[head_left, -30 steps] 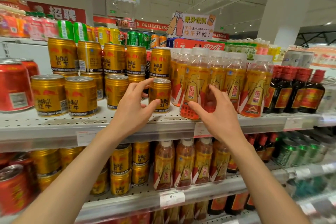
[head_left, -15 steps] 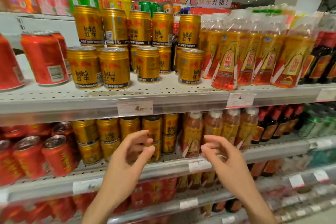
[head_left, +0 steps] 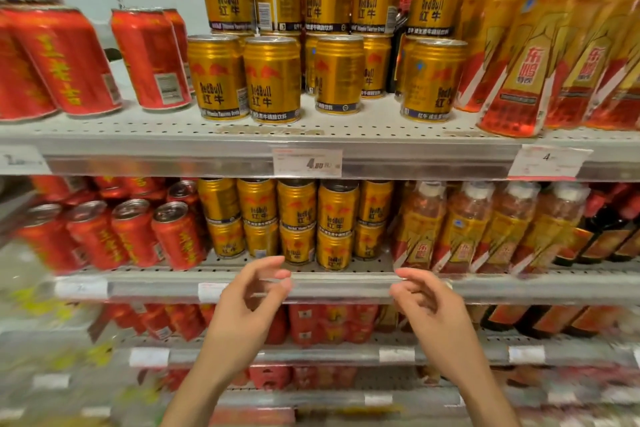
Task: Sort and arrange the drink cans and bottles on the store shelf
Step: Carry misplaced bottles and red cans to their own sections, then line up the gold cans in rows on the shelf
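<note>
Hands first: left hand (head_left: 242,305) and right hand (head_left: 433,308) hover empty, fingers curled apart, before the middle shelf (head_left: 346,282). Beyond, at twelve o'clock, gold cans (head_left: 298,222) stand stacked; red cans (head_left: 135,236) at ten, bottles (head_left: 460,229) at two.

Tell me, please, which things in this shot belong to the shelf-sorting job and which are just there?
Part of the job:
gold cans on the middle shelf
red cans
orange bottles
left hand, empty
right hand, empty

Just there:
price tag
dark bottles, far right
</note>
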Available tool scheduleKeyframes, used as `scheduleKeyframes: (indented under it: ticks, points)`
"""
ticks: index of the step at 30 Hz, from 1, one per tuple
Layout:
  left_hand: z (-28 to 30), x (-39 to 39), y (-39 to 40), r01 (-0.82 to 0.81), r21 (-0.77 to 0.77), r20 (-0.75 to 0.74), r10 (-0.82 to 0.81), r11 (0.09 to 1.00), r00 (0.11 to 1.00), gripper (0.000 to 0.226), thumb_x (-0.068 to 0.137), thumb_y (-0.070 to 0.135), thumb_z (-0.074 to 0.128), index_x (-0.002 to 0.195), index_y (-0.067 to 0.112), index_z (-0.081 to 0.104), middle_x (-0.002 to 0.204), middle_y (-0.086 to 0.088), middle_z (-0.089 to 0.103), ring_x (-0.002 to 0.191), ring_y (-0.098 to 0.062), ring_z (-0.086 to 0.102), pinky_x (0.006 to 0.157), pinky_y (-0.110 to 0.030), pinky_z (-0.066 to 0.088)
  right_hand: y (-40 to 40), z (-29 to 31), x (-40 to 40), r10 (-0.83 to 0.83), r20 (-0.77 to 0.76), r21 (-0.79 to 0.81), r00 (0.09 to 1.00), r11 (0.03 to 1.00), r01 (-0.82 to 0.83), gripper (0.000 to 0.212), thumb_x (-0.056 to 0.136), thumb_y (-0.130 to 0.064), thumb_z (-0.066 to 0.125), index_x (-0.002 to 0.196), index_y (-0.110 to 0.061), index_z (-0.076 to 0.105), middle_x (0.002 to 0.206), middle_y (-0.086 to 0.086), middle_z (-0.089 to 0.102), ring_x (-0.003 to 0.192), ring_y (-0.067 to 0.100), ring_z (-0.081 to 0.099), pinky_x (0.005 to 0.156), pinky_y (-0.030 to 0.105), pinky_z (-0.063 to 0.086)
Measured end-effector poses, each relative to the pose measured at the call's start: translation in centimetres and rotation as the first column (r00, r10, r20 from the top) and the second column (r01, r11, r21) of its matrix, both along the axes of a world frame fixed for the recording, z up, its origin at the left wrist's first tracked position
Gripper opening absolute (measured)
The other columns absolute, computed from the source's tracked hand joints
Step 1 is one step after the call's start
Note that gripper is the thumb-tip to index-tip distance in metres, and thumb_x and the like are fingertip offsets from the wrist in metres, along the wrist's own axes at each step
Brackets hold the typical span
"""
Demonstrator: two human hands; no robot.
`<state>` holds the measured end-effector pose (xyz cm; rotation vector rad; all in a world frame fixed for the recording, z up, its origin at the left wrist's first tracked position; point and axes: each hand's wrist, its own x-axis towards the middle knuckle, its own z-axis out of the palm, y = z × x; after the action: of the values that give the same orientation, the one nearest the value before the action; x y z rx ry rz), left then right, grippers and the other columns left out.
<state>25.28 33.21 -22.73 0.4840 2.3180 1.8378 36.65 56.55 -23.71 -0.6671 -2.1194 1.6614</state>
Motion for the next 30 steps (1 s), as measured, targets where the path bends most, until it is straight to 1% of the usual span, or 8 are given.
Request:
scheduleKeyframes:
  ticks: [3, 7, 10, 14, 19, 23, 26, 30]
  points:
    - [0.3, -0.1, -0.7, -0.012, 0.004, -0.008, 0.012, 1.0, 1.0, 0.024, 0.092, 0.027, 0.069, 0.115, 0.034, 0.067, 0.105, 0.012, 0.075, 0.098, -0.008, 0.07, 0.093, -0.038, 0.055, -0.4, -0.3, -0.6, 0.005, 0.018, 0.011, 1.0, 1.0, -0.005, 0.016, 0.095, -0.026, 0.068, 0.11, -0.03, 0.068, 0.094, 0.002, 0.07, 0.08, 0.014, 0.067, 0.077, 0.031, 0.058]
    - [0.6, -1.1, -1.6, -0.013, 0.007, -0.018, 0.013, 1.0, 1.0, 0.024, 0.093, 0.029, 0.069, 0.115, 0.037, 0.066, 0.107, 0.013, 0.074, 0.1, -0.008, 0.068, 0.094, -0.04, 0.054, -1.0, 0.1, -1.6, 0.007, 0.002, 0.063, 1.0, 0.998, -0.007, 0.018, 0.094, -0.03, 0.067, 0.113, -0.031, 0.068, 0.094, -0.001, 0.072, 0.085, 0.011, 0.069, 0.079, 0.028, 0.058]
    - [0.5, -2.3, -2.8, 0.011, 0.02, -0.038, -0.01, 1.0, 0.999, 0.024, 0.092, 0.025, 0.07, 0.114, 0.033, 0.067, 0.105, 0.01, 0.074, 0.098, -0.01, 0.068, 0.093, -0.041, 0.055, -2.4, 0.7, -2.3, -0.012, -0.012, 0.098, 1.0, 0.995, 0.013, 0.018, 0.094, -0.031, 0.067, 0.113, -0.033, 0.067, 0.094, -0.004, 0.074, 0.09, 0.011, 0.071, 0.084, 0.032, 0.059]
    - [1.0, -4.7, -5.8, 0.071, 0.026, -0.072, -0.069, 0.997, 0.995, 0.024, 0.092, 0.025, 0.069, 0.114, 0.034, 0.067, 0.105, 0.012, 0.074, 0.101, -0.007, 0.068, 0.091, -0.034, 0.055, -6.0, 1.7, -4.0, -0.049, -0.046, 0.162, 0.998, 0.985, 0.056, 0.018, 0.093, -0.032, 0.068, 0.11, -0.035, 0.068, 0.096, -0.006, 0.073, 0.09, 0.006, 0.07, 0.086, 0.029, 0.058]
    - [2.8, -9.2, -11.1, 0.123, 0.064, -0.147, -0.112, 0.99, 0.983, 0.025, 0.091, 0.019, 0.07, 0.111, 0.033, 0.068, 0.103, 0.011, 0.074, 0.098, -0.009, 0.069, 0.089, -0.03, 0.055, -12.2, 4.3, -6.9, -0.078, -0.127, 0.231, 0.989, 0.967, 0.106, 0.016, 0.093, -0.029, 0.068, 0.109, -0.034, 0.069, 0.093, -0.004, 0.073, 0.086, 0.003, 0.067, 0.075, 0.01, 0.049]
    - [5.3, -12.1, -15.2, 0.158, 0.07, -0.24, -0.137, 0.985, 0.961, 0.026, 0.09, 0.02, 0.07, 0.112, 0.033, 0.068, 0.1, 0.015, 0.075, 0.098, -0.004, 0.069, 0.083, -0.014, 0.052, -16.8, 7.4, -9.4, -0.075, -0.189, 0.287, 0.979, 0.949, 0.128, 0.016, 0.094, -0.029, 0.067, 0.108, -0.035, 0.069, 0.092, -0.01, 0.072, 0.09, 0.003, 0.068, 0.076, 0.009, 0.049]
    - [7.5, -13.5, -17.5, 0.169, 0.108, -0.279, -0.133, 0.98, 0.951, 0.025, 0.089, 0.021, 0.071, 0.11, 0.032, 0.068, 0.099, 0.015, 0.076, 0.096, -0.002, 0.07, 0.084, -0.015, 0.052, -19.5, 10.1, -11.1, -0.069, -0.259, 0.343, 0.963, 0.926, 0.159, 0.015, 0.093, -0.033, 0.067, 0.107, -0.039, 0.069, 0.094, -0.014, 0.073, 0.092, 0.002, 0.068, 0.077, 0.011, 0.051]
    - [10.8, -14.3, -19.9, 0.099, 0.154, -0.392, -0.031, 0.983, 0.919, 0.021, 0.086, 0.027, 0.071, 0.106, 0.034, 0.07, 0.095, 0.015, 0.076, 0.093, -0.004, 0.07, 0.082, -0.015, 0.053, -22.1, 14.6, -13.7, 0.021, -0.334, 0.414, 0.942, 0.901, 0.127, 0.016, 0.092, -0.033, 0.069, 0.105, -0.041, 0.07, 0.094, -0.021, 0.073, 0.091, -0.001, 0.069, 0.077, 0.009, 0.049]
